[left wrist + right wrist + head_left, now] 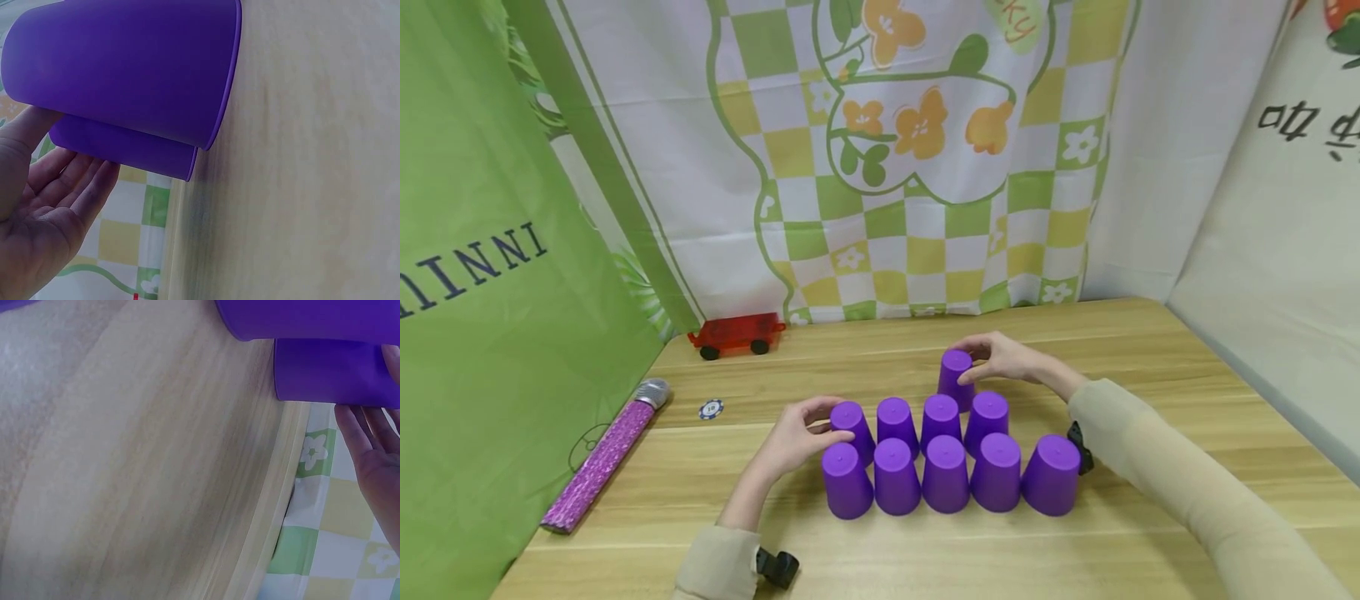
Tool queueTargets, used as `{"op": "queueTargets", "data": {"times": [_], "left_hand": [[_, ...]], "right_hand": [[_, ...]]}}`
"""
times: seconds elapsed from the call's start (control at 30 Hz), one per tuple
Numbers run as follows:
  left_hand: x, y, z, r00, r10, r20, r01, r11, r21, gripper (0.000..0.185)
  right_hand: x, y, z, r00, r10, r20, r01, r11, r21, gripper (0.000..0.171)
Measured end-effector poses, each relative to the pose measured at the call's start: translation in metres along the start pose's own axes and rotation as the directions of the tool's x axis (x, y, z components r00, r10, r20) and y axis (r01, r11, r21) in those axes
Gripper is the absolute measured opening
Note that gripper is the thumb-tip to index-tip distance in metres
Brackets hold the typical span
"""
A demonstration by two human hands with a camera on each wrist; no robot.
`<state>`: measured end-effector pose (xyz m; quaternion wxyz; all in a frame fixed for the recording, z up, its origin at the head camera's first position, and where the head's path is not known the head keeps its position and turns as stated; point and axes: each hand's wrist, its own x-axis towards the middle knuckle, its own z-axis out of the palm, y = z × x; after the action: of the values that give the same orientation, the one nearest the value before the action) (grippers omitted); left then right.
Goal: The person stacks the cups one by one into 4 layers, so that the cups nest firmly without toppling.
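All the cups [945, 454] in the middle of the frame are the same solid purple, no print on them. The table [1150, 533] is pale wood with a light grain. At lower left there's a microphone [607, 455] with a glittery magenta body and a silver head, and just right of it a small blue-and-white chip [711, 409]. The toy car [737, 334] further up is red with black wheels. The backdrop [925, 150] up top is white with green and yellow checks plus orange flowers. The left curtain [482, 275] is green with dark lettering. Both sleeves [1180, 467] are beige.
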<state>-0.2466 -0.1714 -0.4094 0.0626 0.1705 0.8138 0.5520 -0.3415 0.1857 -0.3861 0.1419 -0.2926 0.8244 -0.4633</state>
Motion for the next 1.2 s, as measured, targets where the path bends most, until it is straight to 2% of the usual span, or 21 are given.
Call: {"op": "queueTargets", "data": {"times": [0.3,0.6,0.9,1.07,1.2], "left_hand": [[0.0,0.0,0.001,1.0,0.007,0.005,-0.007,1.0,0.001,0.048],[0.001,0.0,0.0,1.0,0.019,0.014,-0.019,1.0,0.012,0.049],[0.0,0.001,-0.004,1.0,0.021,0.003,-0.021,0.999,0.031,0.047],[-0.001,0.005,-0.008,1.0,0.013,-0.019,-0.013,1.0,0.024,0.048],[-0.001,0.007,-0.013,1.0,0.006,-0.024,-0.006,1.0,0.022,0.049]], "right_hand": [[-0.001,0.002,-0.002,1.0,-0.005,0.011,0.005,1.0,0.0,0.06],[-0.011,0.003,-0.015,1.0,0.006,0.006,-0.006,1.0,0.007,0.061],[-0.038,-0.002,-0.031,0.999,0.026,-0.04,-0.026,1.0,-0.007,0.057],[-0.053,0.0,-0.034,0.997,0.034,-0.073,-0.031,0.999,0.037,0.053],[-0.067,0.003,-0.032,0.998,0.031,-0.059,-0.027,0.998,0.061,0.052]]}}
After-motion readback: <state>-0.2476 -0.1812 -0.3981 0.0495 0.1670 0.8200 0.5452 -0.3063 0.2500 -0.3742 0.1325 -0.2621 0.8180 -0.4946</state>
